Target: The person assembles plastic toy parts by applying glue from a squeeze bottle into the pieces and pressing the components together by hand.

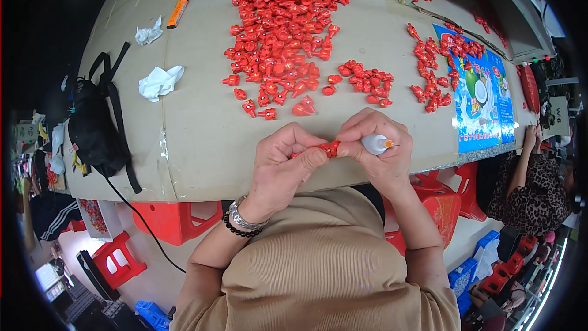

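Over the near edge of the table, my left hand [283, 162] and my right hand [383, 150] meet, both pinching a small red figurine [329, 148] between thumbs and fingertips. Tucked in my right hand as well is a small whitish glue bottle [372, 143] with an orange tip pointing right. Just beyond my hands lies a single red piece [304, 106]. Farther off spreads a large heap of similar red figurines [288, 18], and a smaller cluster of red parts [369, 81] sits to its right. Details of the held piece are partly covered by my fingers.
More red pieces [429, 64] lie at the right, beside and on a blue printed sheet [490, 129]. On the left are a black bag [97, 119], crumpled tissues [160, 83] and an orange box cutter [178, 12]. Red stools [177, 220] stand below the table edge. Another person [530, 190] sits at right.
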Demonstrator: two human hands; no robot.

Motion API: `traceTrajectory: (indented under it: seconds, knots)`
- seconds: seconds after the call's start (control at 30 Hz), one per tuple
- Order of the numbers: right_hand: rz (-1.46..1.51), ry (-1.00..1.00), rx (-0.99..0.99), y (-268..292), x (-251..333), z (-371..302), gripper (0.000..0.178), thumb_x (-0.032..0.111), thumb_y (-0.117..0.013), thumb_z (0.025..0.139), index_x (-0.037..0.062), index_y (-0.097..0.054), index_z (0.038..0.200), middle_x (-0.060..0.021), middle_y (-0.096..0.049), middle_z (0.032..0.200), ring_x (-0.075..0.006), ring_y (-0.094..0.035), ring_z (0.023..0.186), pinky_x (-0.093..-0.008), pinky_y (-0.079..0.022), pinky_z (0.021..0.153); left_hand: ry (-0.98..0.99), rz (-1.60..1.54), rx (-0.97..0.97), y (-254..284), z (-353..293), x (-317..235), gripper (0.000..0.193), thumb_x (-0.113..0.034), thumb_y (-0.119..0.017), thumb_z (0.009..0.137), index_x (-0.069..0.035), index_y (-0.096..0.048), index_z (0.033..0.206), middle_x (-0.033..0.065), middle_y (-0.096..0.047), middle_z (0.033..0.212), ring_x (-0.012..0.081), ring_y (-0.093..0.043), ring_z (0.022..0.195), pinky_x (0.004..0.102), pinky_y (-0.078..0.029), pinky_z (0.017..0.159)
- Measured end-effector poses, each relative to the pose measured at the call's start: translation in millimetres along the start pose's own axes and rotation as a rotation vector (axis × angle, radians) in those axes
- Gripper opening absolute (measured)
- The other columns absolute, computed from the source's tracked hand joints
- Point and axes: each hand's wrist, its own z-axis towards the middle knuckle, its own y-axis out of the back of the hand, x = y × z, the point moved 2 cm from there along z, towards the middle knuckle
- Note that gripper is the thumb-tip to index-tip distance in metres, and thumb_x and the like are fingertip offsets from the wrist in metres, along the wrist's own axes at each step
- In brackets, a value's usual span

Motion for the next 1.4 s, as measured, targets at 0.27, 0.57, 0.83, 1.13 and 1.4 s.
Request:
traceTrajectory:
  seconds: [0.27,0.57,0.83,1.13,1.4]
  knots:
    - [0.027,0.01,-0.013,0.1,0.6,3.0,0.016,-0.002,-0.075,0.069,-0.0005,-0.065,0.082,-0.0079,-0.063,0.076,-0.0167,-0.062,0.07,-0.0264,-0.047,0.061,0.026,-0.087,-0.078,-1.0,1.9,-0.8,0.015,-0.015,-0.063,0.089,-0.003,-0.057,0.095,0.0038,-0.063,0.076,0.0012,-0.038,0.051,0.0172,-0.025,0.041]
    - [0.057,-0.062,0.059,3.5,-6.9,3.7,0.015,-0.003,-0.074,0.068,-0.0014,-0.065,0.08,-0.0076,-0.063,0.075,-0.0158,-0.06,0.067,-0.027,-0.045,0.058,0.032,0.031,-0.021,-1.5,0.1,-5.0,0.012,-0.012,-0.06,0.091,-0.002,-0.056,0.095,0.0046,-0.062,0.076,0.001,-0.038,0.051,0.0173,-0.026,0.042]
    - [0.016,0.04,0.103,1.8,-9.4,2.9,0.013,-0.003,-0.073,0.068,-0.0018,-0.063,0.077,-0.0084,-0.06,0.071,-0.0179,-0.058,0.064,-0.028,-0.043,0.055,0.122,-0.107,-0.065,-1.9,1.2,-2.9,0.011,-0.012,-0.062,0.089,-0.003,-0.056,0.091,0.0045,-0.061,0.074,0.0021,-0.039,0.051,0.0175,-0.025,0.042]
    - [0.044,0.009,0.09,-1.6,-17.4,0.1,0.02,0.002,-0.08,0.066,-0.0002,-0.061,0.073,-0.0078,-0.06,0.071,-0.0148,-0.055,0.063,-0.0262,-0.042,0.054,0.1,-0.084,-0.062,-1.5,3.8,-0.8,0.011,-0.012,-0.064,0.087,-0.004,-0.056,0.085,0.0039,-0.061,0.072,0.002,-0.039,0.05,0.0184,-0.025,0.041]
    - [0.065,0.057,0.09,-2.7,-21.4,-2.7,0.02,0.003,-0.079,0.067,-0.0003,-0.061,0.074,-0.0079,-0.059,0.071,-0.0142,-0.053,0.062,-0.0262,-0.04,0.052,0.07,-0.037,-0.023,-0.2,5.7,-0.7,0.011,-0.01,-0.064,0.087,-0.004,-0.056,0.084,0.0031,-0.06,0.07,0.0016,-0.039,0.051,0.0186,-0.026,0.042]
